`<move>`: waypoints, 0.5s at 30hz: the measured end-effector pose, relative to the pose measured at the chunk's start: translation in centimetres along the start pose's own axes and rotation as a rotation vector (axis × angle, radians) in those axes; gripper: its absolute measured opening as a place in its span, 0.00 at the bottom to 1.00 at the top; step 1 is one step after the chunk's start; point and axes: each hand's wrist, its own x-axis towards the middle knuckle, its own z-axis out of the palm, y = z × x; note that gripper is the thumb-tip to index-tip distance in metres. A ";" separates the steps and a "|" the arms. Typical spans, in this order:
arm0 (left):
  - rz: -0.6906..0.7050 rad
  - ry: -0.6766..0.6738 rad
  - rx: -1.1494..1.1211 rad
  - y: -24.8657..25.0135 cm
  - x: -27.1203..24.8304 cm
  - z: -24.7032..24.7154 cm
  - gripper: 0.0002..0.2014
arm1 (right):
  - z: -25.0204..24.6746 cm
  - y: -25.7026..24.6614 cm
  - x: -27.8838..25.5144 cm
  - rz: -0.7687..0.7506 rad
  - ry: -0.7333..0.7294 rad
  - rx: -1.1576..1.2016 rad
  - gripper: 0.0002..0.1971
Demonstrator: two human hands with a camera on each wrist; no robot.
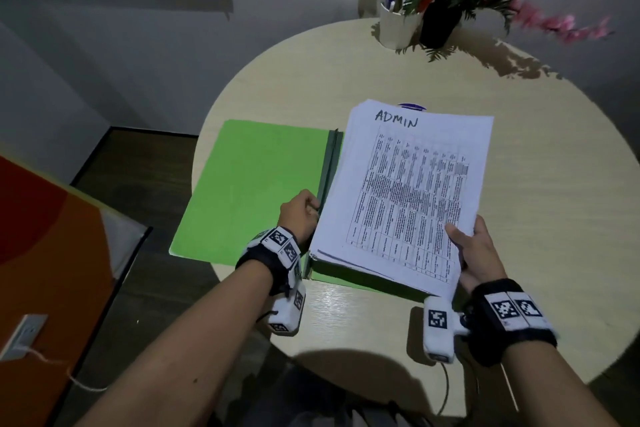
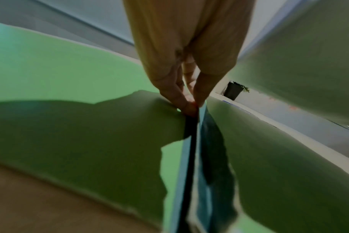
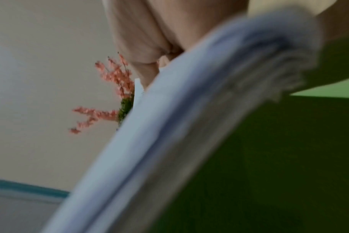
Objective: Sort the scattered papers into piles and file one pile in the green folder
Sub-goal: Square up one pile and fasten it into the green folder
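Green folder (image 1: 242,184) open | right hand (image 1: 479,253) grips ADMIN pile (image 1: 408,191) above it | left hand (image 1: 300,215) pinches spine strip (image 1: 329,166) | seating, closing left

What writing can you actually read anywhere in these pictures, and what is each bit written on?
"ADMIN": handwritten in capitals at the top of the top sheet of the paper stack, held by the right hand.
Printed table on that same sheet: too small and blurred to read.
Square black-and-white code tags on the wrist bands: patterns, not words.
Green folder, pinched at its spine bar by the left hand: no writing visible.
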 end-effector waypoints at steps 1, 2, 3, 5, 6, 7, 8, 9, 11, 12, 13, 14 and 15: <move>0.002 -0.015 -0.002 -0.1 0.1 -0.2 0.12 | 0.3 0.3 0.2 0.015 0.014 -0.052 0.11; 0.005 -0.034 0.003 -0.1 0.1 -0.3 0.13 | 0.5 0.7 0.3 0.032 0.026 -0.120 0.12; 0.009 -0.048 0.010 -0.2 0.1 -0.4 0.12 | 0.6 0.9 0.5 0.042 0.040 -0.187 0.15; 0.014 -0.051 0.011 -0.4 0.1 -0.5 0.12 | 0.9 1.2 0.6 0.042 0.057 -0.297 0.19; 0.017 -0.042 0.012 -0.4 0.0 -0.5 0.12 | 0.9 1.2 0.6 0.037 0.058 -0.329 0.19; 0.023 -0.029 0.013 -0.4 -0.1 -0.4 0.12 | 0.9 1.2 0.7 0.032 0.062 -0.356 0.19; 0.030 -0.016 0.012 -0.4 -0.3 -0.3 0.12 | 0.8 1.3 0.7 0.026 0.072 -0.384 0.19; 0.036 -0.007 0.010 -0.3 -0.4 -0.1 0.12 | 0.8 1.3 0.7 0.023 0.084 -0.411 0.19; 0.047 -0.002 0.019 0.1 -0.8 0.1 0.12 | 1.1 1.6 0.6 0.014 0.118 -0.474 0.19; 0.058 -0.007 0.040 0.2 -1.0 0.2 0.13 | 1.3 1.7 0.5 0.016 0.136 -0.506 0.20; 0.079 -0.014 0.078 0.4 -1.2 0.3 0.14 | 1.6 1.7 0.3 0.017 0.153 -0.539 0.21; 0.102 -0.023 0.135 0.5 -1.4 0.6 0.16 | 1.9 1.6 0.2 0.010 0.170 -0.582 0.22; 0.117 -0.030 0.205 0.5 -1.6 0.9 0.18 | 2.2 1.4 0.1 0.000 0.177 -0.648 0.23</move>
